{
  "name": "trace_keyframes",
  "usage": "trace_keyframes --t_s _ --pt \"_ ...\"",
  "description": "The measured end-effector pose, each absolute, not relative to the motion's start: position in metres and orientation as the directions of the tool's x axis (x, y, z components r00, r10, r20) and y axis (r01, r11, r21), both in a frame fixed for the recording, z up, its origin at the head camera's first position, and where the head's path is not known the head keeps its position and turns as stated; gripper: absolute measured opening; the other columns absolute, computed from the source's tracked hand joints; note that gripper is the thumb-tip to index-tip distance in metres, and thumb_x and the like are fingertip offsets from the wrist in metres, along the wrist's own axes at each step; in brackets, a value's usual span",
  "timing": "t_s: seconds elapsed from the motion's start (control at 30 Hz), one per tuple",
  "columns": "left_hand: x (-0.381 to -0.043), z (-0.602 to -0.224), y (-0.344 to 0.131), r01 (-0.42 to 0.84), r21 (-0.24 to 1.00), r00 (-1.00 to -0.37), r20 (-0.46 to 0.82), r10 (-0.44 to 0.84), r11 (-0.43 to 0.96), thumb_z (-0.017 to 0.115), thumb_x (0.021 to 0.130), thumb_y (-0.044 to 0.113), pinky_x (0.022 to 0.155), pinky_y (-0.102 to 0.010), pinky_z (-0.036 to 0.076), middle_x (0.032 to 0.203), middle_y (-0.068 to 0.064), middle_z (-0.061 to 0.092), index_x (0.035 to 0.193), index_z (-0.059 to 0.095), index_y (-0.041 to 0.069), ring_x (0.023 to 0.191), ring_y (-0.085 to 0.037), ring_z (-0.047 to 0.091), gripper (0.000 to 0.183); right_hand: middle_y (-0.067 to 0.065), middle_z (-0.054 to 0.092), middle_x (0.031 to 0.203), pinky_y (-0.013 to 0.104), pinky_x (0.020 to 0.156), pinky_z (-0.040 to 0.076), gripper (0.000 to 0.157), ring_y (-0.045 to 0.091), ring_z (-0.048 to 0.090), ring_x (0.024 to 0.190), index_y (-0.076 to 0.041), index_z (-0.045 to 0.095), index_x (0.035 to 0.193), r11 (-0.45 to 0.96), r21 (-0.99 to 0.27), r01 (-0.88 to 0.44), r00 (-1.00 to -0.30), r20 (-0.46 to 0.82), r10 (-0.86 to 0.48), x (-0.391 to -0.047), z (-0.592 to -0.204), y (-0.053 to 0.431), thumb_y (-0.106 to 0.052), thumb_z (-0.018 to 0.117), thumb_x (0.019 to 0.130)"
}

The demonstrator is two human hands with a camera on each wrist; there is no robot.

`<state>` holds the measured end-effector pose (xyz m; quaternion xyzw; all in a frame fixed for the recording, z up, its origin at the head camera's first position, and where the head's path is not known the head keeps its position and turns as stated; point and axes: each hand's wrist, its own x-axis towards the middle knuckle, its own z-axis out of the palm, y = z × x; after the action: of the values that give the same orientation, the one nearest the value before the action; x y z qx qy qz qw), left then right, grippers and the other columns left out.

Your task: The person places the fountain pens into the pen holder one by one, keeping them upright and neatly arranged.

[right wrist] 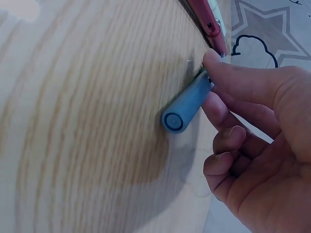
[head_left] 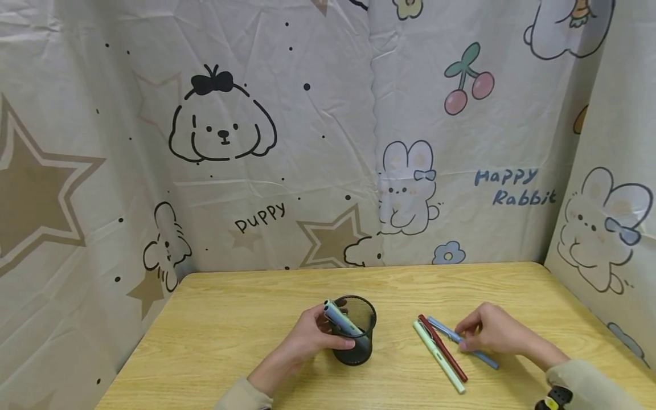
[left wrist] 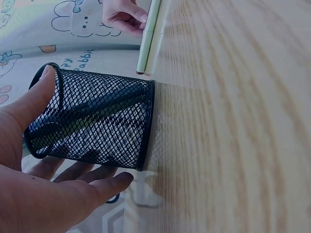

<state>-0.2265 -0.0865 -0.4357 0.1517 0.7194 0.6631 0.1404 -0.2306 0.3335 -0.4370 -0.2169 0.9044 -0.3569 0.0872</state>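
A black mesh pen cup (head_left: 352, 356) stands upright on the table, with pens (head_left: 342, 319) leaning inside it. My left hand (head_left: 314, 335) holds the cup from its left side; in the left wrist view the thumb lies at the rim of the cup (left wrist: 102, 116) and the fingers pass along its other side. On the right, my right hand (head_left: 494, 331) pinches a blue pen (head_left: 484, 359) between thumb and fingers, low over the table. The right wrist view shows the end of the blue pen (right wrist: 187, 104) toward the camera. Beside it lie a dark red pen (head_left: 451, 357) and a light green pen (head_left: 435, 354).
The wooden table (head_left: 230, 319) has a back edge against a printed cloth (head_left: 318, 142), which also hangs at both sides. A dark wristband (head_left: 553, 397) sits by the right sleeve (head_left: 589, 381).
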Motion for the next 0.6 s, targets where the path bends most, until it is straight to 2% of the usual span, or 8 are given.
trace_keyframes --t_s 0.17,0.6 --pt "-0.226 -0.4366 -0.0864 0.032 0.997 -0.914 -0.001 0.405 0.075 0.092 0.079 0.002 0.11 -0.051 0.046 0.146 -0.021 0.059 0.15 0.058 0.005 0.127 -0.033 0.06 0.079 -0.005 0.066 0.07 0.023 0.059 0.045 0.023 0.006 0.055 0.065 -0.002 0.083 0.098 0.649 -0.688 -0.326 -0.891 -0.007 -0.454 -0.2303 -0.4388 0.3318 -0.009 0.093 0.078" --pt "-0.2251 -0.4376 -0.0868 0.03 0.997 -0.914 0.0 0.405 0.067 0.092 0.08 0.002 0.108 -0.048 0.048 0.143 -0.019 0.061 0.152 0.057 0.005 0.126 -0.032 0.061 0.08 -0.006 0.066 0.072 0.023 0.055 0.045 0.014 0.006 0.054 0.064 -0.007 0.082 0.089 0.679 -0.651 -0.339 -0.9 0.016 -0.435 -0.23 -0.4389 0.3297 -0.004 0.089 0.078"
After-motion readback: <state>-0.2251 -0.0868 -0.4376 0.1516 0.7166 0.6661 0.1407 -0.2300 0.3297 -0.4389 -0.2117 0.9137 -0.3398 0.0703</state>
